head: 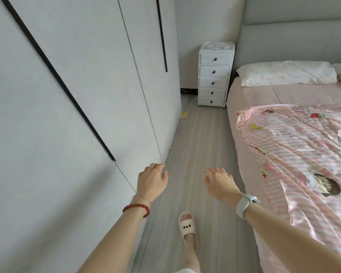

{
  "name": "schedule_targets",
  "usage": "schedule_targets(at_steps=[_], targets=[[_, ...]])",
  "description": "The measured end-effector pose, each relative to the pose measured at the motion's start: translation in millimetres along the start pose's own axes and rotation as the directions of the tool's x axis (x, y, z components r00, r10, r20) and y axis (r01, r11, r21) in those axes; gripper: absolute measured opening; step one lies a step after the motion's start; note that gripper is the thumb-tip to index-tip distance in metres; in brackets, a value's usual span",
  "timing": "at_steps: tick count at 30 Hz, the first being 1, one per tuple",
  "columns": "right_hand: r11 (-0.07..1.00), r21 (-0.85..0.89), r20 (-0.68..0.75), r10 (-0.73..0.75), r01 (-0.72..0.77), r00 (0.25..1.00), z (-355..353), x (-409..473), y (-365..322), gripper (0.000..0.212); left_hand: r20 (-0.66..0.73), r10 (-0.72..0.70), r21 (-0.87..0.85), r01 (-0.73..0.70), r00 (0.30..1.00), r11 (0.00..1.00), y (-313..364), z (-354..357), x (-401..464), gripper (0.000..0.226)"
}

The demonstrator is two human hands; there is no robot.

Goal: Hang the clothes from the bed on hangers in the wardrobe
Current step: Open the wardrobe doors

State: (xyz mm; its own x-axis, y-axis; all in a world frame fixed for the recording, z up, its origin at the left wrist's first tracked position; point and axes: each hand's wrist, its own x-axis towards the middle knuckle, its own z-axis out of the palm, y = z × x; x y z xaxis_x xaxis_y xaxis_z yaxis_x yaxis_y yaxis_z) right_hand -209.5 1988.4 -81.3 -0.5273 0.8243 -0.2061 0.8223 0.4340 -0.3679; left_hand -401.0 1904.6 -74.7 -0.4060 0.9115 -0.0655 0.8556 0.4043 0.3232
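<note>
A pink striped satin garment [295,146] with cartoon and fruit prints lies spread across the bed [264,95] on the right. The wardrobe [67,95] fills the left side, its pale doors closed, with long black handle strips. My left hand [151,180] hovers in front of me near the lower edge of a wardrobe door, fingers loosely curled and holding nothing. My right hand [218,184] hangs over the floor beside the bed, fingers relaxed and empty. No hanger is in view.
A white five-drawer chest [214,75] stands at the far end of the aisle against the wall. A white pillow [285,72] lies at the head of the bed. A narrow strip of grey floor [201,144] runs between wardrobe and bed; my slippered foot [187,225] stands on it.
</note>
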Motion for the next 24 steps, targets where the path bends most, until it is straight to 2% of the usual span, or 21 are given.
schedule_targets(at_steps=[5,8,11,13,15,18,19,21,24], targets=[[0.997,-0.012,0.035,-0.073,0.073,0.997,-26.3,135.3,-28.3,0.035,-0.094,-0.041,-0.036,0.038,0.995,0.999,-17.9,-21.7,126.2,0.036],[0.985,-0.035,0.016,-0.170,0.171,0.985,-56.2,208.4,-54.3,0.036,-0.239,-0.059,-0.078,0.041,0.969,0.996,-23.9,-53.9,187.8,0.035],[0.948,0.055,-0.107,-0.308,0.315,0.945,-84.8,268.5,-85.2,0.036,-0.477,-0.039,-0.096,-0.008,0.878,0.995,-23.6,-101.4,234.9,0.031],[0.876,0.152,-0.226,-0.420,0.458,0.879,-98.1,298.0,-109.8,0.034,-0.653,0.004,-0.055,-0.053,0.758,0.997,-25.2,-134.3,252.2,0.033],[0.749,0.209,-0.338,-0.548,0.629,0.765,-109.8,323.2,-140.9,0.036,-0.772,0.033,-0.010,-0.064,0.634,0.998,-29.2,-163.9,258.1,0.031],[0.532,0.230,-0.482,-0.665,0.815,0.570,-125.8,351.6,-191.8,0.042,-0.888,0.012,0.014,0.000,0.459,1.000,-36.2,-199.2,249.8,0.027],[0.445,0.202,-0.530,-0.699,0.872,0.480,-132.4,357.0,-209.2,0.041,-0.918,0.004,0.025,0.049,0.396,0.998,-37.4,-207.9,242.8,0.027],[0.245,0.081,-0.621,-0.746,0.966,0.241,-145.2,363.3,-243.5,0.042,-0.961,0.009,0.054,0.153,0.277,0.987,-37.0,-223.3,226.0,0.027],[-0.009,-0.129,-0.669,-0.737,0.992,-0.093,-157.9,366.1,-290.2,0.045,-0.992,0.017,0.056,0.318,0.124,0.946,-31.6,-241.7,200.9,0.024]])
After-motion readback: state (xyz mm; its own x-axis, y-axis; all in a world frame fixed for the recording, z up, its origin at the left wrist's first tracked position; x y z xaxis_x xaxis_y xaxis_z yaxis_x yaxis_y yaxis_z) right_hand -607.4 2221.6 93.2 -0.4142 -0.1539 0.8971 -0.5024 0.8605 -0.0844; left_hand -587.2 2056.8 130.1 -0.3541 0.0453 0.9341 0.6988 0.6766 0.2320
